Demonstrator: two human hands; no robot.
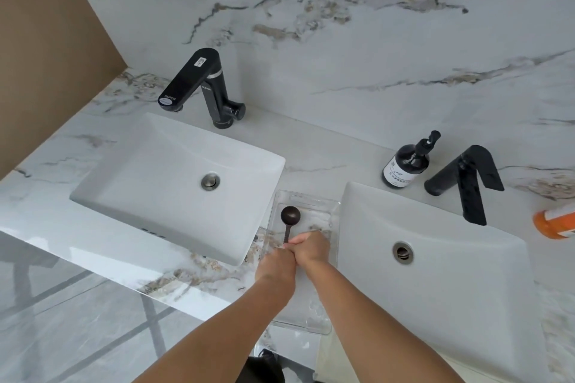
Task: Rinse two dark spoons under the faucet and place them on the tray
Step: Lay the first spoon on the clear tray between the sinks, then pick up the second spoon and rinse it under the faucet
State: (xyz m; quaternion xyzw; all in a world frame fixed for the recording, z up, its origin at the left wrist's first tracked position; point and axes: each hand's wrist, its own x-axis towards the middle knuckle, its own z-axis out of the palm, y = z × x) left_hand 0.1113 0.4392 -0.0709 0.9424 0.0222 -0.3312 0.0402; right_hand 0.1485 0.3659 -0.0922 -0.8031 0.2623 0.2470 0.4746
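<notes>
A clear plastic tray [323,200] lies on the marble counter between two white sinks. One dark spoon [290,215] rests in it, bowl toward the wall and handle pointing back at me. My right hand [312,248] is over the tray with its fingertips closed at the end of that handle. My left hand [275,263] presses against the right hand from the left, and its fingers are hidden under it. No second spoon shows. The black faucet [199,84] stands behind the left sink [149,171], and no water is running.
A second sink [451,258] with its own black faucet [466,180] sits right of the tray. A dark soap pump bottle [404,165] stands behind it. An orange container [557,222] lies at the right edge. The counter's front edge drops to a grey tiled floor [77,320].
</notes>
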